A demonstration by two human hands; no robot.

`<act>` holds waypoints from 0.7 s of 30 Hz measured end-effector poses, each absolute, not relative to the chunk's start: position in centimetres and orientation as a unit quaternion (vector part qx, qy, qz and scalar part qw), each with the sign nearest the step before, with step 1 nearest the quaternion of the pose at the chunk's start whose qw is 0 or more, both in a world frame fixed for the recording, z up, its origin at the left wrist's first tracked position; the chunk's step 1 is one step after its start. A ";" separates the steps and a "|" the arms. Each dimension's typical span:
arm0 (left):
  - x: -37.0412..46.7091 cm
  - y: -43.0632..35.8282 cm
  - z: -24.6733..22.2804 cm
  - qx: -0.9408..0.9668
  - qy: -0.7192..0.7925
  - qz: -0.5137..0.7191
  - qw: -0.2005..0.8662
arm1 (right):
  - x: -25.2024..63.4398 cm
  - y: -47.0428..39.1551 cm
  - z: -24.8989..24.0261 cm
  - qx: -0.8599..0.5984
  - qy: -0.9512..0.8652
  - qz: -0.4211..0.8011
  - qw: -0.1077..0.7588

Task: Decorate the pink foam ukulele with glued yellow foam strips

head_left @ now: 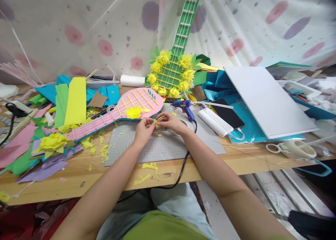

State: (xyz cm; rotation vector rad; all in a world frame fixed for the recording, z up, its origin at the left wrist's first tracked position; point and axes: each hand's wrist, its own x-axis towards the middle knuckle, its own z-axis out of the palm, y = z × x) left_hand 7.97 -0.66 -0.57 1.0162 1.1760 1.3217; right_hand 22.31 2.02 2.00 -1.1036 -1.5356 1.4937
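Observation:
My left hand (145, 129) and my right hand (172, 122) meet over the grey cutting mat (147, 152), fingertips pinched on a small yellow-green paper piece (155, 121) between them. Just behind my hands lies a pink paper instrument (154, 103) with yellow strips and a yellow paper flower (133, 112) on its body. Its neck points to the lower left, where another yellow flower (52, 142) sits. A green instrument (181, 40) ringed with yellow flowers leans upright at the back. The blue glue gun (185, 108) rests behind my right hand.
Coloured paper sheets (76, 100) and scraps cover the left side. To the right are a white power bank (215, 121), a black phone (229, 114), a white board (270, 100) and a tape dispenser (296, 149). A black cord (183, 166) crosses the table's front edge.

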 end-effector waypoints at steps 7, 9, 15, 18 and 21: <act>7.9 -1.0 0.1 0.433 0.499 0.533 0.528 | 22.5 2.3 1.7 -0.460 -0.608 0.529 0.372; 7.9 -1.1 0.4 0.430 0.502 0.533 0.528 | 22.6 2.3 1.8 -0.456 -0.611 0.522 0.382; 7.9 -1.1 0.7 0.426 0.499 0.528 0.539 | 22.6 2.1 1.9 -0.436 -0.639 0.508 0.379; 7.9 -1.0 0.6 0.428 0.494 0.528 0.542 | 22.6 2.1 1.9 -0.433 -0.640 0.510 0.378; 7.9 -1.1 0.6 0.434 0.484 0.526 0.548 | 22.7 2.2 1.9 -0.429 -0.636 0.510 0.388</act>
